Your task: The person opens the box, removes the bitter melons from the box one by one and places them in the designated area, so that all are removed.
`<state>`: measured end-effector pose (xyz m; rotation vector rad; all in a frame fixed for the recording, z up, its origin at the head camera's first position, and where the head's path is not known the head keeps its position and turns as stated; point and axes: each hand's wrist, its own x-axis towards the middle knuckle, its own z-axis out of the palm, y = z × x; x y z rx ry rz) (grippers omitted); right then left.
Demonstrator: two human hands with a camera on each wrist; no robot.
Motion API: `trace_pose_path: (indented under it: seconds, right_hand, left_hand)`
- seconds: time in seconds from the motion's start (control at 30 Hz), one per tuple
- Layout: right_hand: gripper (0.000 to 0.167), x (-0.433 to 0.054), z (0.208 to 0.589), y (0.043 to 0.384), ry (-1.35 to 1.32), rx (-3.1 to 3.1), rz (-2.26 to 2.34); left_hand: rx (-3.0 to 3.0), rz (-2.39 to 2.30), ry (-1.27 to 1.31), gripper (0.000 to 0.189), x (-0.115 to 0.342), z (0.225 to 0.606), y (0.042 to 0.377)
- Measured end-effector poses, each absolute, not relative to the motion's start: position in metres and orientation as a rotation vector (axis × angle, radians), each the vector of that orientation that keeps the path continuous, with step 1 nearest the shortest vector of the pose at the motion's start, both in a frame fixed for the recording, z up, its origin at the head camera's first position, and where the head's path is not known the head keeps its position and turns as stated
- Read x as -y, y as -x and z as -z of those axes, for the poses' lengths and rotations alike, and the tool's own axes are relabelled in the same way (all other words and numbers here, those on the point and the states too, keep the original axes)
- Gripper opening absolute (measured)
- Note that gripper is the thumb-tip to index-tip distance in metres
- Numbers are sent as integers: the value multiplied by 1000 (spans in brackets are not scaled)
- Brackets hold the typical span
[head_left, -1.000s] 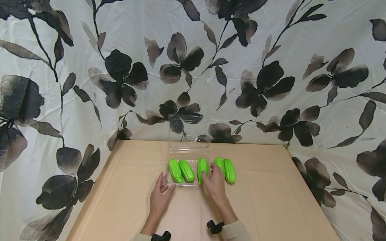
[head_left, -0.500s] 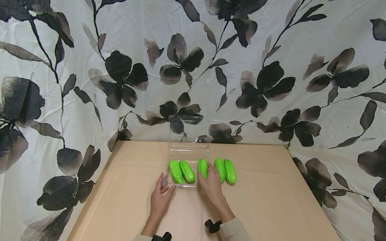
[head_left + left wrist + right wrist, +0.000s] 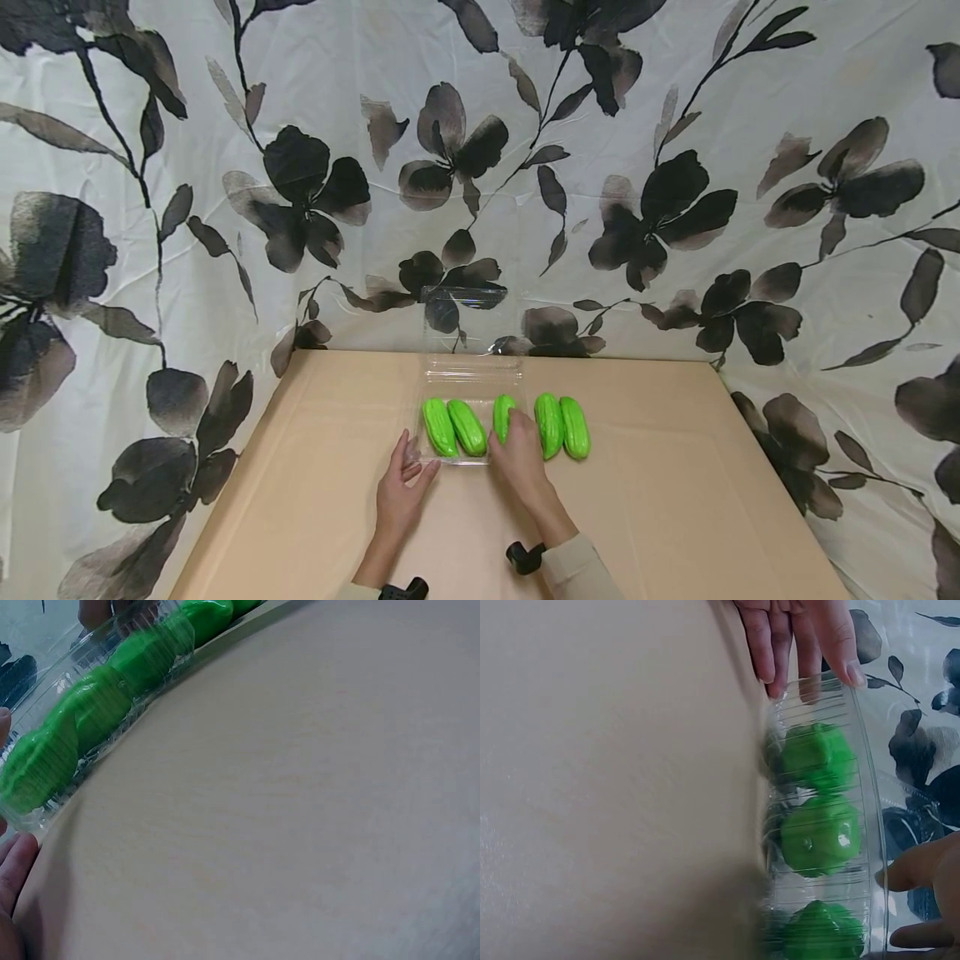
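A clear plastic clamshell container (image 3: 455, 461) stands on the table with its lid (image 3: 468, 325) raised behind. Two small green cucumbers lie side by side in its left part, a left cucumber (image 3: 439, 427) and one beside it (image 3: 467, 428). A third cucumber (image 3: 504, 408) lies apart from them on the right. My left hand (image 3: 401, 496) holds the container's front left corner, fingers at the end wall in the right wrist view. My right hand (image 3: 521, 458) reaches over the front rim and grips the third cucumber, thumb on its left and fingers on its right, partly hiding it.
Two more cucumbers lie on the table just right of the container, a nearer one (image 3: 549, 425) and an outer one (image 3: 575, 427). The beige tabletop (image 3: 660, 500) ends at a floral cloth (image 3: 555, 242) hanging behind and at both sides.
My right hand has moved left from the container's right side and now covers more of the third cucumber. The left hand and the container stay in place.
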<state>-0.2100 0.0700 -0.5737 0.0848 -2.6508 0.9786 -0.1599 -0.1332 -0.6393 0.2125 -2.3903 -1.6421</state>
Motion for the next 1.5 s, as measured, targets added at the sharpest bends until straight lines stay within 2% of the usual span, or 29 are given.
trace_pose_path:
  seconds: [0.43, 0.8, 1.5]
  right_hand:
    - [38, -69, 581, 215, -141, 2685, -888]
    - [47, -66, 584, 217, -113, 2793, -919]
    - [52, -65, 586, 219, -111, 2803, -946]
  left_hand:
    - [2397, 1627, -215, 81, 133, 640, 161]
    - [2392, 1616, -198, 80, 132, 641, 162]
    - [2391, 1606, -216, 79, 132, 641, 160]
